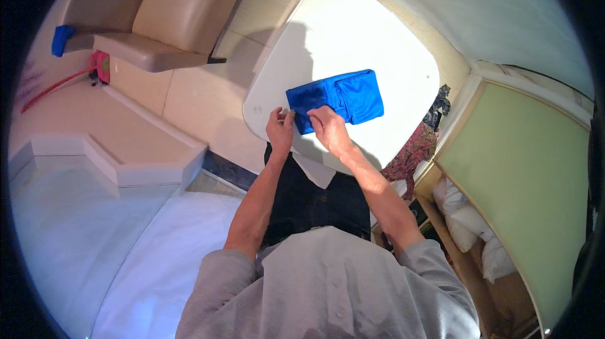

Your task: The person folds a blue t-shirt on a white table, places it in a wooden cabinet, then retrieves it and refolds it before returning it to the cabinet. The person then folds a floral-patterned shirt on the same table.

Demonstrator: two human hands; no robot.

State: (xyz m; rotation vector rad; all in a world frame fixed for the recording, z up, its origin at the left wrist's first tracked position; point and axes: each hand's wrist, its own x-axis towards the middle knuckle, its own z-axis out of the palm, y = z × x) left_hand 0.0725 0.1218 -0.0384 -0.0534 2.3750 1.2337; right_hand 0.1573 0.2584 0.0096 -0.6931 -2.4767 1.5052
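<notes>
A folded blue cloth [360, 97] lies on a white table with rounded corners [368, 27], and its left part looks darker than its right. At the cloth's lower left corner is my left hand [280, 127], thumb and fingertips close together; whether they pinch the edge is too small to tell. My right hand [330, 126] rests over the cloth's near edge with its fingers curled and fingertips close together. Whether cloth is caught between them cannot be made out.
Beyond the table at the upper left stands a beige padded seat [170, 3] with a small blue item [61, 40] on its end. A red dustpan [100, 65] is below it. Patterned fabric [413, 150] hangs by the table's right edge, near a green panel [515, 150] and white bags [465, 225].
</notes>
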